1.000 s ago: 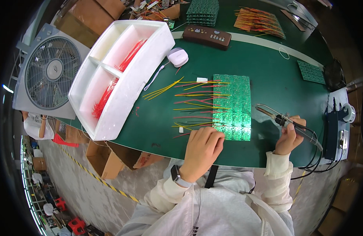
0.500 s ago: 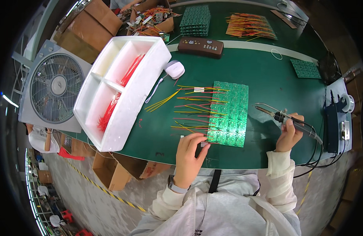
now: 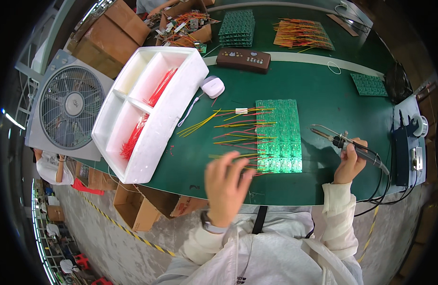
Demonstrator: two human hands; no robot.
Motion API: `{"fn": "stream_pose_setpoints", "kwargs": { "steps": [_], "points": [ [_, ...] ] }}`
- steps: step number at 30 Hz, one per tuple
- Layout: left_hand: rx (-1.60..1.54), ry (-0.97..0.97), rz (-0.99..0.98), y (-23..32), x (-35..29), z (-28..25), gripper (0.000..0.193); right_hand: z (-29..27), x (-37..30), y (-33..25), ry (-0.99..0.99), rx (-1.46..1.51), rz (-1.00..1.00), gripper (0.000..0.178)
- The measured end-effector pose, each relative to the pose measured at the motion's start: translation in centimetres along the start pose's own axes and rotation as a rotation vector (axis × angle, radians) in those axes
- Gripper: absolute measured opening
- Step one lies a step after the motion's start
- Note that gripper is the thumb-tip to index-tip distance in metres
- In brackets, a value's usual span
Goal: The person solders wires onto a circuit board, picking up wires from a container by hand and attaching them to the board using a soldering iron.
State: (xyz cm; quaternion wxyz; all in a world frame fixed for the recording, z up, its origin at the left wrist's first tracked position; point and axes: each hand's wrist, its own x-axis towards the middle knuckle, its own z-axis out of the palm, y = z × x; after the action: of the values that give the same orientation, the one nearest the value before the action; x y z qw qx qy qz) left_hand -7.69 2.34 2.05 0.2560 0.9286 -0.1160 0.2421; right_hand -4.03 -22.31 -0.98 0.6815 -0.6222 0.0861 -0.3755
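Observation:
A green circuit board panel (image 3: pixel 288 135) lies on the green work mat, with red and yellow wires (image 3: pixel 235 126) reaching out from its left edge. My left hand (image 3: pixel 224 190) hovers at the panel's lower left, over the lowest wires. Its fingers are apart and blurred by motion, and nothing shows in them. In my right hand (image 3: pixel 349 165) is a soldering iron (image 3: pixel 341 142), its tip pointing up and left, apart from the panel. A few loose yellow wires (image 3: pixel 198 124) lie left of the panel. One small white block (image 3: pixel 241 111) sits among the upper wires.
A white foam tray (image 3: pixel 174 102) holds red wires in its compartments. Beyond are a brown pencil case (image 3: pixel 242 59), stacked boards (image 3: pixel 236 28) and a wired board bundle (image 3: pixel 303 34). A soldering station (image 3: pixel 406 152) with cables stands right; a box fan (image 3: pixel 72 104) stands left.
My left hand has come up off the panel's lower left corner, and its fingers have spread. The panel has turned slightly, its lower end shifting right. My right hand keeps the iron in place.

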Motion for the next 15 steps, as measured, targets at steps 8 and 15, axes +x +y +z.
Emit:
{"fn": "stream_pose_setpoints", "kwargs": {
  "steps": [8,15],
  "points": [
    [0.054,0.007,-0.009,-10.9,8.1,1.3,0.012,0.2,-0.1,-0.3,-0.020,0.018,-0.002,0.014],
    [-0.008,-0.102,-0.167,-12.9,8.4,3.5,0.009,0.1,-0.1,-0.1,-0.021,-0.038,-0.002,0.015]
  ]
}}
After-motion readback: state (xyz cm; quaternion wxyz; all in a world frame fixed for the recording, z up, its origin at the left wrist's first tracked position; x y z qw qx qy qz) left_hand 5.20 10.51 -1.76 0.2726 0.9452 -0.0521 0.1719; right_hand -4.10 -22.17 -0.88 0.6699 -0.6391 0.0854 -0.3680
